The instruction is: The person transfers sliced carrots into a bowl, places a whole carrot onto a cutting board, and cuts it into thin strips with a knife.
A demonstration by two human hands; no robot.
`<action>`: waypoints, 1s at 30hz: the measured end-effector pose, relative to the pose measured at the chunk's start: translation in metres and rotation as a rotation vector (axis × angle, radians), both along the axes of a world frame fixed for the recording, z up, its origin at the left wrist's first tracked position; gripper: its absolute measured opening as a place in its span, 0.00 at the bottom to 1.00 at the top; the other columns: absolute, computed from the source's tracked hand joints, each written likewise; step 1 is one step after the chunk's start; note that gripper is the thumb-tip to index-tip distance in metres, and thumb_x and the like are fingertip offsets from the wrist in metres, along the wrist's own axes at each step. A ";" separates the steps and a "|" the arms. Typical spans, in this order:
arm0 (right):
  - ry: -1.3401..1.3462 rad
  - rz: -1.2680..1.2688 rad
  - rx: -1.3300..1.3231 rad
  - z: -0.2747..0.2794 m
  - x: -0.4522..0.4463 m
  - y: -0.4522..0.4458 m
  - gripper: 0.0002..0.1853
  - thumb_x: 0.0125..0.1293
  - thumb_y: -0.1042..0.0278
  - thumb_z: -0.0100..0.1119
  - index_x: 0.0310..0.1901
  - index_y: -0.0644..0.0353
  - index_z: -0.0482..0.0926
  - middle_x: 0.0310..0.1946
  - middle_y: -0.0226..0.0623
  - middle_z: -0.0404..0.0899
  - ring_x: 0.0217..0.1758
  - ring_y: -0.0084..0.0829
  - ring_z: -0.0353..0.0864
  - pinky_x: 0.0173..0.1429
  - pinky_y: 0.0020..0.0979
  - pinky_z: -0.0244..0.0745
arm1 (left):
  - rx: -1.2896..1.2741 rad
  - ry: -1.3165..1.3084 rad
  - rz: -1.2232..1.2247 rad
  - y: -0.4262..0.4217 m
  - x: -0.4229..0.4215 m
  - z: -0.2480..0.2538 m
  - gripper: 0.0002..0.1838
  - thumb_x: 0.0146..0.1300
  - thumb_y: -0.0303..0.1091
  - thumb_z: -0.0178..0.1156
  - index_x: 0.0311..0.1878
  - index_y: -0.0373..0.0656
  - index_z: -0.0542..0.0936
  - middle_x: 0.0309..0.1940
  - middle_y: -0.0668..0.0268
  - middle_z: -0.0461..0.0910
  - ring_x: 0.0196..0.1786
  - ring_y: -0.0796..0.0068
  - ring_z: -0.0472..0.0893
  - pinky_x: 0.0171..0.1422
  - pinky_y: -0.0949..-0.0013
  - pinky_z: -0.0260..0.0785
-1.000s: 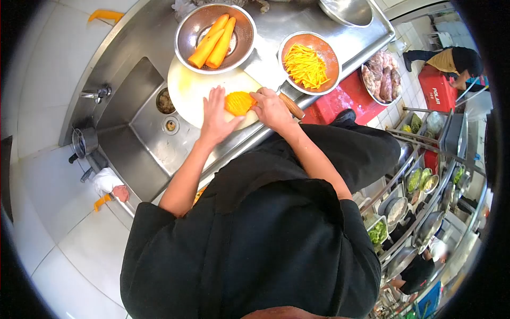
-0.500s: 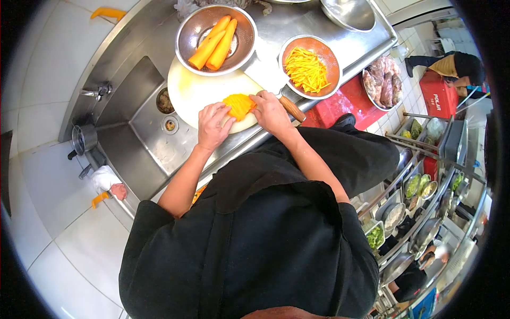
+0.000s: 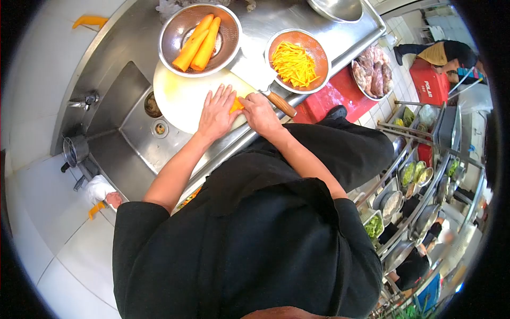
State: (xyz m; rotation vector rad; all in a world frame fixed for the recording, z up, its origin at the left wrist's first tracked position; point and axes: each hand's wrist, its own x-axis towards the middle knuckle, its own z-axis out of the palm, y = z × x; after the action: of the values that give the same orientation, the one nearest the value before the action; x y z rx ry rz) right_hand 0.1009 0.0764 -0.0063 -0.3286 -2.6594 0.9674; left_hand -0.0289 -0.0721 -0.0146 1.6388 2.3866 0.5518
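My left hand (image 3: 217, 112) lies flat, fingers stretched out and somewhat apart, over sliced carrot on the round white cutting board (image 3: 178, 101). Most of the carrot slices (image 3: 237, 105) are hidden under it; a small orange part shows between my hands. My right hand (image 3: 259, 114) is closed, its fingers curled against the right edge of the slices. Just beyond it rests a cleaver (image 3: 280, 104) with a wooden handle, its wide blade lying at the board's right side. Neither hand touches it.
Peeled carrots (image 3: 204, 48) lie in a metal colander (image 3: 165, 45) behind the board. Carrot strips (image 3: 294, 64) fill another colander (image 3: 324, 66). A sink (image 3: 119, 154) is at left. Meat (image 3: 372, 72) sits in a bowl at right, near a bending person (image 3: 451, 56) and shelving (image 3: 419, 141).
My left hand has flattened and stretched over the carrot slices, covering most of them. My right hand's fingers have curled in at their edge. The whole view has shifted slightly.
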 end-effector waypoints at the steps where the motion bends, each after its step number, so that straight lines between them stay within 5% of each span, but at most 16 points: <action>1: 0.012 -0.010 0.018 0.000 0.001 -0.002 0.15 0.65 0.74 0.61 0.52 0.68 0.85 0.40 0.49 0.79 0.48 0.51 0.80 0.56 0.47 0.76 | -0.018 0.021 -0.004 0.000 0.001 0.000 0.36 0.73 0.53 0.59 0.75 0.37 0.72 0.79 0.53 0.67 0.83 0.49 0.61 0.84 0.36 0.47; 9: -0.099 0.003 0.066 0.013 0.002 -0.001 0.21 0.64 0.74 0.63 0.59 0.68 0.83 0.40 0.48 0.79 0.48 0.52 0.81 0.56 0.47 0.76 | -0.042 0.022 -0.011 0.000 -0.001 -0.006 0.42 0.73 0.60 0.57 0.79 0.38 0.66 0.81 0.51 0.63 0.86 0.47 0.54 0.85 0.29 0.35; 14: -0.102 -0.153 0.001 0.065 0.019 0.023 0.23 0.62 0.71 0.68 0.60 0.63 0.83 0.49 0.48 0.81 0.57 0.50 0.81 0.62 0.46 0.78 | 0.031 -0.053 -0.017 -0.006 -0.006 0.004 0.49 0.70 0.66 0.57 0.81 0.37 0.62 0.82 0.48 0.61 0.87 0.44 0.51 0.84 0.26 0.28; 20: -0.257 -0.363 -0.001 0.067 0.066 0.069 0.17 0.65 0.67 0.70 0.53 0.62 0.86 0.52 0.51 0.83 0.59 0.52 0.82 0.63 0.46 0.77 | 0.191 -0.138 0.062 -0.017 -0.014 0.026 0.40 0.70 0.53 0.64 0.76 0.35 0.70 0.78 0.48 0.67 0.85 0.45 0.58 0.86 0.31 0.33; 23: -0.209 -0.542 -0.075 0.033 0.073 0.090 0.13 0.64 0.64 0.71 0.44 0.64 0.86 0.43 0.51 0.85 0.51 0.54 0.85 0.58 0.51 0.79 | 0.253 -0.205 0.155 -0.031 -0.015 0.022 0.31 0.67 0.42 0.68 0.69 0.35 0.77 0.74 0.50 0.72 0.81 0.48 0.65 0.86 0.37 0.42; 26: -0.491 -0.909 -0.120 0.021 0.075 0.119 0.16 0.65 0.61 0.72 0.43 0.66 0.81 0.37 0.52 0.86 0.41 0.50 0.89 0.51 0.49 0.82 | 0.299 -0.189 0.236 -0.047 -0.011 0.027 0.23 0.66 0.32 0.68 0.63 0.39 0.82 0.68 0.54 0.79 0.75 0.52 0.74 0.84 0.42 0.50; 30: -0.235 -1.044 -0.622 -0.013 0.081 0.144 0.16 0.65 0.68 0.70 0.47 0.66 0.75 0.29 0.46 0.84 0.26 0.40 0.89 0.38 0.41 0.83 | 0.336 -0.230 0.314 -0.068 -0.005 0.019 0.19 0.66 0.29 0.66 0.61 0.42 0.84 0.65 0.58 0.82 0.71 0.56 0.78 0.83 0.44 0.53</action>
State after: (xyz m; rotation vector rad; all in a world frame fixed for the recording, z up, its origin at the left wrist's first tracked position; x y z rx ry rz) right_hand 0.1819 0.2203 -0.0196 -1.7956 -1.7676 1.3203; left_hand -0.0343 -0.1402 0.0041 1.2220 2.4860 1.1838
